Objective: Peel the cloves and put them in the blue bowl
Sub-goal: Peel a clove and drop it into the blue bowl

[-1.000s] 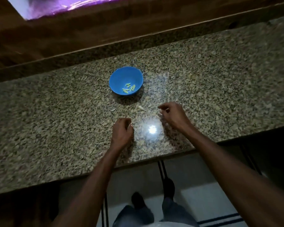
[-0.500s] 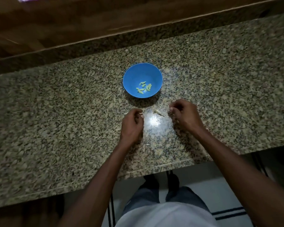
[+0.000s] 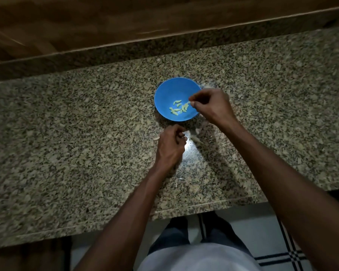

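One speckled granite counter (image 3: 67, 133), wood backing (image 3: 106, 22).

Cloves (image 3: 178, 108) in bowl (image 3: 164, 94) on counter (image 3: 67, 133)

A speckled granite counter (image 3: 67, 133) runs across the view, with a raised granite ledge along its far edge and a wooden surface (image 3: 106, 22) behind that. A blue bowl (image 3: 164, 90) stands on the counter near the middle, holding several pale peeled cloves (image 3: 177, 108). Just in front of the bowl a few thin, pale scraps of peel (image 3: 196, 139) lie on the stone beside a bright glare spot.
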